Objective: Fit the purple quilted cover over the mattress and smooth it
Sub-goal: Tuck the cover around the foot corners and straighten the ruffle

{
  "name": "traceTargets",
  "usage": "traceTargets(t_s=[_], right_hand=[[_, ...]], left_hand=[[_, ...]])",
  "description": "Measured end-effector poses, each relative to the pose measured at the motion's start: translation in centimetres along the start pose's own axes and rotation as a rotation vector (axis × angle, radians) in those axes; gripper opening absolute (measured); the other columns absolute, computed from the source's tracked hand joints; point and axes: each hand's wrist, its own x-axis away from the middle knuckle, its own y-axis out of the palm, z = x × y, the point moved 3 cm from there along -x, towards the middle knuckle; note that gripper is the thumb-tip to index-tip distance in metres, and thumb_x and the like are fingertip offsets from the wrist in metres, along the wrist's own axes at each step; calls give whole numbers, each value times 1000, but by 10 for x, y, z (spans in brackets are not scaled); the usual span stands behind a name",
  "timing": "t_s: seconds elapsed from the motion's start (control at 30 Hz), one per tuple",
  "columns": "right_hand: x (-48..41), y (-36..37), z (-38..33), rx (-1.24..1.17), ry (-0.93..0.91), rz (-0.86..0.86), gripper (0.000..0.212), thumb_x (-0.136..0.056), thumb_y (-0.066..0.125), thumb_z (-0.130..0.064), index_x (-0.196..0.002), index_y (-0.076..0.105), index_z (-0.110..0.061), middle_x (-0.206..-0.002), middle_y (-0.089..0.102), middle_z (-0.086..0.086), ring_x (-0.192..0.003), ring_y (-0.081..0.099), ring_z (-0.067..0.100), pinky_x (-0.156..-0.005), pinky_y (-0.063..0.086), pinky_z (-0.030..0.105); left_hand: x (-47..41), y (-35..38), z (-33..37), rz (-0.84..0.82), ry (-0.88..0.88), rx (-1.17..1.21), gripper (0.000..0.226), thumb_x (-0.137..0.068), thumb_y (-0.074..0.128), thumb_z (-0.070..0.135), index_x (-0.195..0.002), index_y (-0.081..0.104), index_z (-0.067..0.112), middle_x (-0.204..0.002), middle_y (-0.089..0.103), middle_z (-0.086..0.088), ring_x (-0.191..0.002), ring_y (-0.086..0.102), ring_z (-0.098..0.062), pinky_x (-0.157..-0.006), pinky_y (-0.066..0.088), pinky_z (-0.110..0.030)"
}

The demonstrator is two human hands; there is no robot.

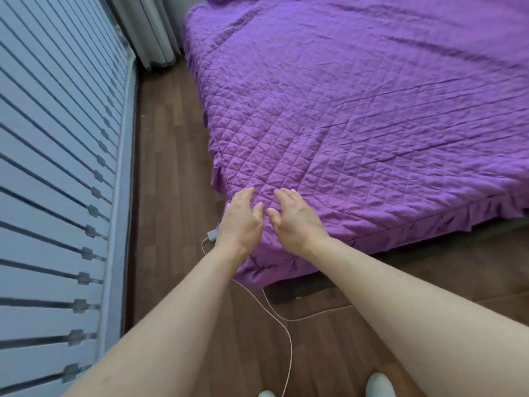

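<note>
Down at the near corner, the left hand and right hand rest flat, fingers loose, on the purple cover, spread wide over the hidden mattress. It looks soft, light and floppy. Best grab its corner edge.

Quilted cover over bed base, right. Both hands at its near corner: left hand beside right hand. Charger cable on floor below. Slatted panel left.
</note>
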Motion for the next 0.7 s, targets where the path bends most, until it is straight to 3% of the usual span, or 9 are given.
traceTargets(t_s=[0.1, 0.2, 0.33, 0.57, 0.7], right_hand=[[11, -26, -29, -156, 14, 67, 50, -99, 39, -29, -144, 32, -8, -152, 31, 7, -144, 21, 18, -115, 16, 28], [19, -52, -54, -283, 28, 113, 51, -99, 40, -31, -145, 31, -11, -153, 31, 6, -143, 25, 16, -115, 18, 28], [22, -85, -77, -365, 22, 122, 51, -99, 40, -32, -145, 31, -12, -153, 32, 4, -142, 27, 15, -114, 19, 25], [17, -136, -116, -436, -42, 145, 51, -97, 44, -33, -144, 35, -13, -149, 40, 5, -137, 37, 16, -109, 26, 23], [9, -156, -139, -450, -94, 141, 53, -97, 44, -35, -144, 35, -14, -149, 40, 5, -137, 37, 17, -112, 27, 29]], left_hand=[[6, -34, 21, 61, 5, 102, 48, -97, 45, 22, -143, 37, 12, -150, 38, -4, -139, 34, -15, -114, 24, -26], [12, -64, 43, 100, 6, 201, 47, -96, 46, 22, -141, 39, 13, -147, 42, -3, -137, 38, -14, -115, 28, -28], [17, -97, 70, 143, -12, 245, 46, -96, 46, 21, -140, 42, 11, -145, 46, -5, -134, 42, -15, -114, 32, -37], [18, -144, 118, 239, 10, 245, 44, -96, 47, 22, -138, 44, 12, -142, 49, -6, -131, 45, -16, -112, 35, -34], [10, -161, 134, 262, 19, 283, 45, -96, 47, 23, -139, 43, 11, -142, 49, -6, -129, 48, -17, -110, 38, -36]])
